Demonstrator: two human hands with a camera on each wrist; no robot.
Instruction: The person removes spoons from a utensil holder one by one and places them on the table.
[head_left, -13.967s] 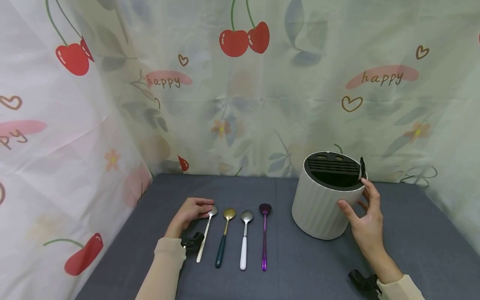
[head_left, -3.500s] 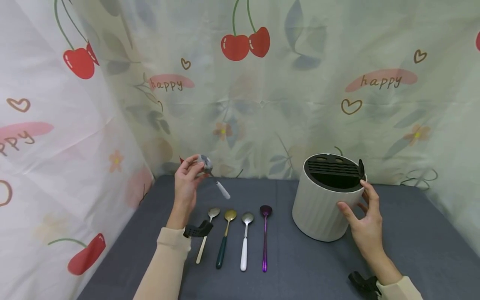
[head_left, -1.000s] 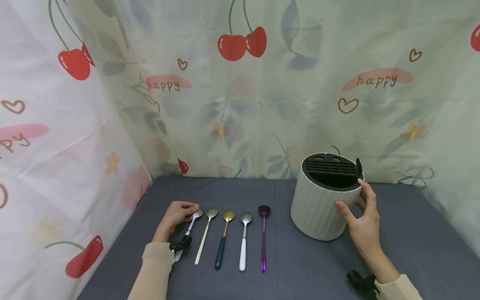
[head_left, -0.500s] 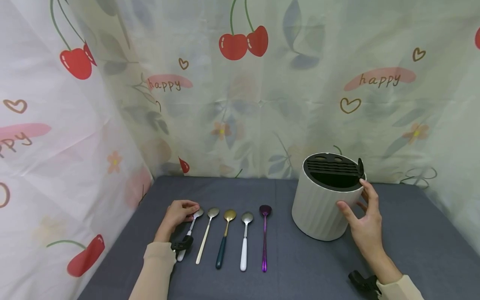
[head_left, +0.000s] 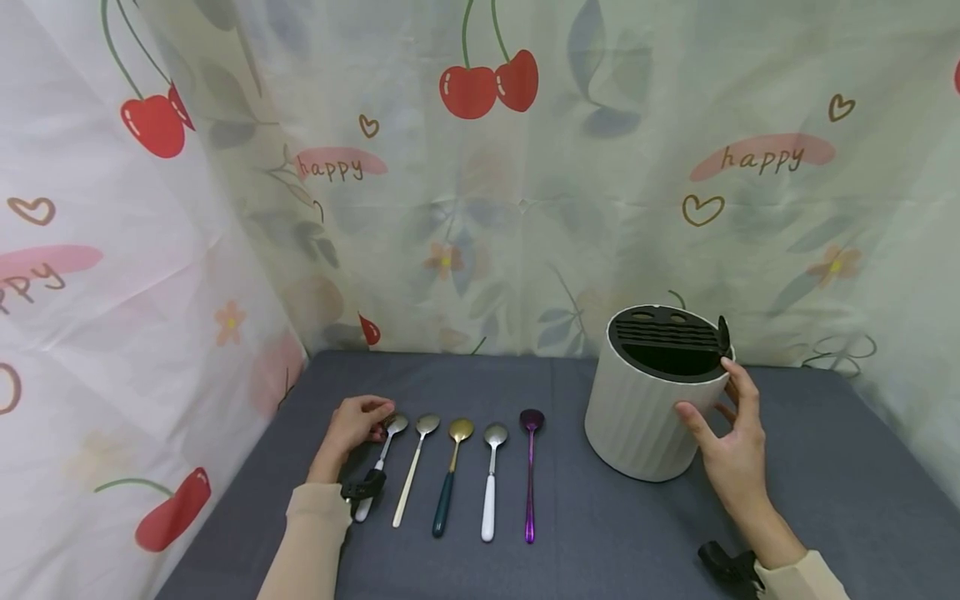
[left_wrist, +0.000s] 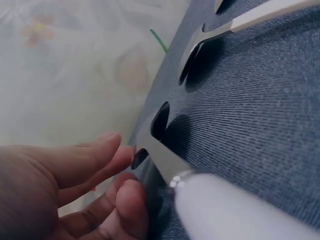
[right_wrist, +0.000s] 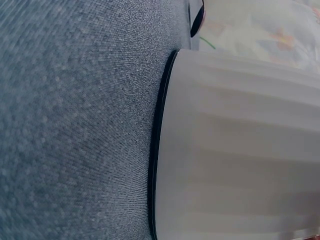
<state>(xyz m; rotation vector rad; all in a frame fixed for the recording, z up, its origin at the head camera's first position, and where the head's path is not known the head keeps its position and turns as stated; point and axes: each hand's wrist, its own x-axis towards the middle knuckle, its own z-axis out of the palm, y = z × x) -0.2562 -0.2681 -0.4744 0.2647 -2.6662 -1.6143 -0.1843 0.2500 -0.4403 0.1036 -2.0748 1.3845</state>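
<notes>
A silver spoon with a white handle (head_left: 393,425) lies leftmost in a row on the cloth. My left hand (head_left: 354,429) is at its bowl. In the left wrist view, the thumb (left_wrist: 102,150) stands off the bowl and the other fingers are loosely bent beside its edge; whether one still touches it I cannot tell. My right hand (head_left: 735,450) holds the right side of a pale grey ribbed utensil holder (head_left: 641,425), thumb in front and fingers round the side. The holder stands upright, with a black slotted top (head_left: 663,333). The right wrist view shows its wall but no fingers.
Right of the leftmost spoon lie a cream-handled spoon (head_left: 408,479), a gold spoon with a dark green handle (head_left: 444,500), another white-handled spoon (head_left: 489,500) and a purple spoon (head_left: 531,475). A dark grey cloth (head_left: 600,542) covers the table; a printed curtain (head_left: 517,250) hangs behind.
My left hand held the white-handled spoon in the air, then laid it left of the cream-handled one. Since then its thumb has lifted off the bowl. The right hand stays on the holder.
</notes>
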